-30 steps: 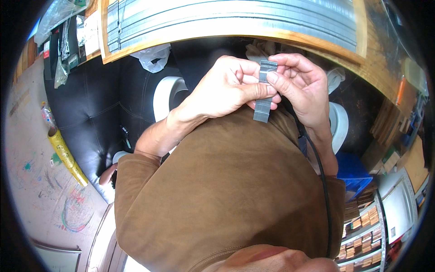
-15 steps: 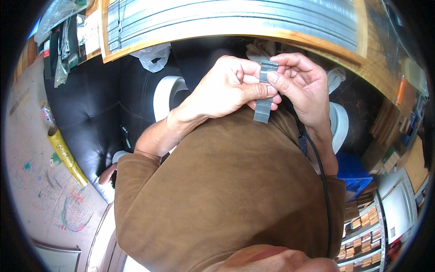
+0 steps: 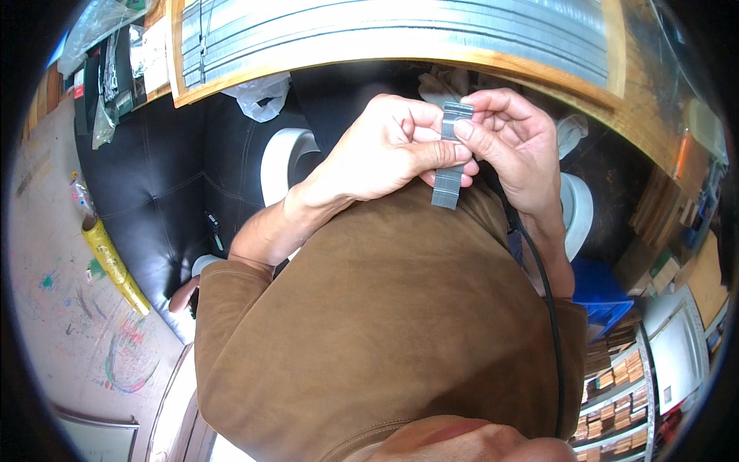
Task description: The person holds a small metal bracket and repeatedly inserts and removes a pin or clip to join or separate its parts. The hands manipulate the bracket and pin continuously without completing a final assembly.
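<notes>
Between my two hands is a flat grey strip with thin crosswise lines, held upright in front of my brown shirt. My left hand pinches it around the middle, thumb lying across its face. Higher up, my right hand grips the strip near its top end, thumb on the front and fingers behind. The lower end hangs free below my left thumb. What the strip is made of, I cannot tell.
A wood-framed tray of long silvery strips lies ahead. A white plastic bag hangs under its edge. A black tufted sofa and a yellow roll are at left. At right are a blue bin and shelves of wood blocks.
</notes>
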{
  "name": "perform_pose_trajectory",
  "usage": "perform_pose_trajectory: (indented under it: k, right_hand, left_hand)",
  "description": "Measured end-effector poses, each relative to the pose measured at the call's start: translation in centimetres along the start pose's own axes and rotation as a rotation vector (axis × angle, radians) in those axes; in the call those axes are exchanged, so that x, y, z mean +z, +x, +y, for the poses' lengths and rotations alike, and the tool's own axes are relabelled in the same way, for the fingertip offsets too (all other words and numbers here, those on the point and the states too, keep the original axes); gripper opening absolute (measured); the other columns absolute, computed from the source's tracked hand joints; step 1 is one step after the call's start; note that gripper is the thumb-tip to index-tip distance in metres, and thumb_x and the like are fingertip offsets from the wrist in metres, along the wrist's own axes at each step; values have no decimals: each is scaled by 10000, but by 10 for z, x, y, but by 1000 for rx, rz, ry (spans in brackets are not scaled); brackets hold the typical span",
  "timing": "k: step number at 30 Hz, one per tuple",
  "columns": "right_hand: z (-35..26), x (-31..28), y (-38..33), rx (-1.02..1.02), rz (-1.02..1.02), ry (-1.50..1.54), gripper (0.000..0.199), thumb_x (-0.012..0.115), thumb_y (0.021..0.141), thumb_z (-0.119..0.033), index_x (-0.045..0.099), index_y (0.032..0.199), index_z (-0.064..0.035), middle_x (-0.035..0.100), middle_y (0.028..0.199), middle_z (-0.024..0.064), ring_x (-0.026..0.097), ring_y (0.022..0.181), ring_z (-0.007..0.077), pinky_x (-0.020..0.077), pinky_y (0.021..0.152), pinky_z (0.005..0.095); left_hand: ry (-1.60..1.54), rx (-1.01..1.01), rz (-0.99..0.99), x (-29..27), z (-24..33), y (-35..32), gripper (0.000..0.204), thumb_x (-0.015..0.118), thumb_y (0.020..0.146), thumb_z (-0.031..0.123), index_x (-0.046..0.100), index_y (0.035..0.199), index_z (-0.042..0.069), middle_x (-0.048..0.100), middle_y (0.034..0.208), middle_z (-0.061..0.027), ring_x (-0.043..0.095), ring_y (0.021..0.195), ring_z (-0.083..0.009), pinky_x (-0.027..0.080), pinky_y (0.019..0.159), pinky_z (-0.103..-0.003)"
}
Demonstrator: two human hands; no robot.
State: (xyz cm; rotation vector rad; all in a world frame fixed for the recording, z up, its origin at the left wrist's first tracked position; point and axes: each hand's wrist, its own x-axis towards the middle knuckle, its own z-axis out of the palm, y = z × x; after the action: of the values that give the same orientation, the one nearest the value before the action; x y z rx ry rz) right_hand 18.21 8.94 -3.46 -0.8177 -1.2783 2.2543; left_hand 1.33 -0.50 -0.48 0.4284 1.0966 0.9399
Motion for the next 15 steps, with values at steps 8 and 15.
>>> perform_pose_trajectory:
  k: [8, 15]
  right_hand:
    - [-1, -1, 0, 21, -3, 16, 223, 671, 903, 21, 602, 1108, 75, 625, 879, 75, 613, 673, 56, 514, 580, 157]
    - [0, -2, 0, 9, -5, 19, 221, 673, 902, 19, 602, 1103, 75, 624, 883, 72, 609, 680, 53, 511, 586, 157]
  left_hand:
    - [-4, -10, 1, 1, 1, 1, 221, 680, 932, 100, 678, 1113, -26, 744, 935, -123, 734, 818, -175, 575, 672, -230]
    - [-12, -16, 1, 1, 2, 1, 212, 677, 932, 95, 679, 1107, -25, 746, 935, -123, 734, 819, -174, 575, 671, -228]
